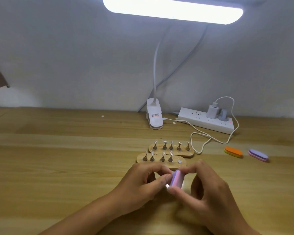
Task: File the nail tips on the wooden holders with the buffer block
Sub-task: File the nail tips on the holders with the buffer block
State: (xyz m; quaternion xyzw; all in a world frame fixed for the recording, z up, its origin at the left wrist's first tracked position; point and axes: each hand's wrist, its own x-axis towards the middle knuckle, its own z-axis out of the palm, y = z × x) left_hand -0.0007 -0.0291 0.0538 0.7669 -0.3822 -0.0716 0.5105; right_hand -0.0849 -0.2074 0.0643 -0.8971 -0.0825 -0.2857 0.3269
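I saw a wood surface [58,150] under a lamp [173,10]; two holders [182,165] carried tips [155,142]; right hand [209,195] pinched the buffer [176,179], left hand [143,182] a tip [167,186]

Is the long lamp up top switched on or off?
On. The lamp glows bright white along its whole bar, too bright to see any detail inside it.
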